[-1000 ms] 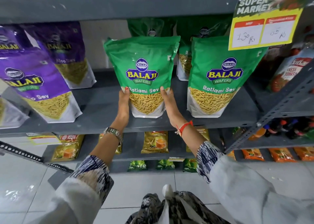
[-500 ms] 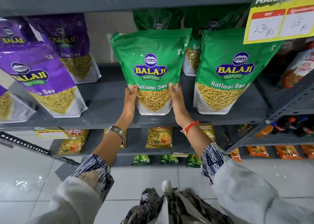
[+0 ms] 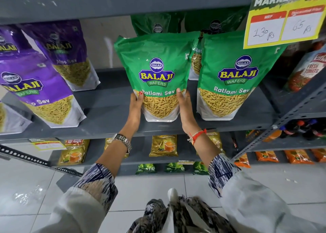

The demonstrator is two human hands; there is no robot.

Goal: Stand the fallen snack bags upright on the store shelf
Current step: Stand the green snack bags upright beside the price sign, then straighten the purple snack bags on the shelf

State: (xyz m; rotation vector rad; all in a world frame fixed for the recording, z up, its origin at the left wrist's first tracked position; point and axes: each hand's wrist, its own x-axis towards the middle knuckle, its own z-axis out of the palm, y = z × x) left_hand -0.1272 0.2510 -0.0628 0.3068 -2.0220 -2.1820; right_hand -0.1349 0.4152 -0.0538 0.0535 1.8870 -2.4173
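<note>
I see a green Balaji Ratlami Sev bag (image 3: 157, 73) standing upright on the grey metal shelf (image 3: 109, 109), near its front edge, just beside a matching green bag (image 3: 234, 73) on its right. My left hand (image 3: 135, 107) and right hand (image 3: 185, 107) grip its lower side edges, thumbs over the front, likely to steady its flat base so it does not tip. The glossy pouch shows a clear window of yellow noodle-like sev above a white bottom. Purple Aloo Sev bags (image 3: 40, 91) lean further left.
</note>
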